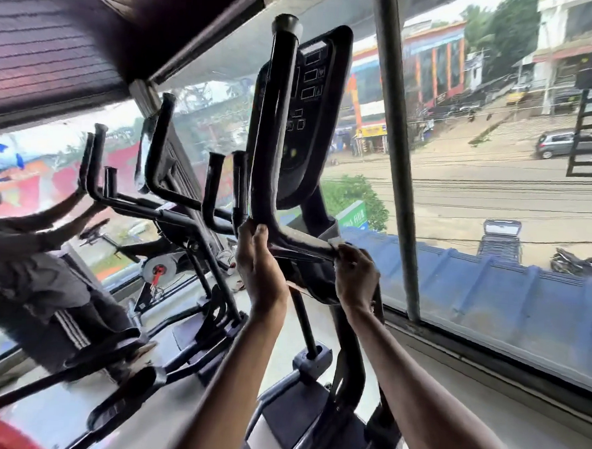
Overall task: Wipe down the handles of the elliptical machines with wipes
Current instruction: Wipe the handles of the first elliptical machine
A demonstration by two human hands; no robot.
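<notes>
Pale floor (533,442) runs beside a wide window (496,166). Above the machine's base, the left hand (259,270) grips the bend of the black handle (276,120), fingers curled round it. The right hand (355,279) pinches a small white wipe (336,241) against the handle's lower bar, just right of the left hand. Behind rises the console (311,105) — further left, another person (28,261) uses a second elliptical.
</notes>
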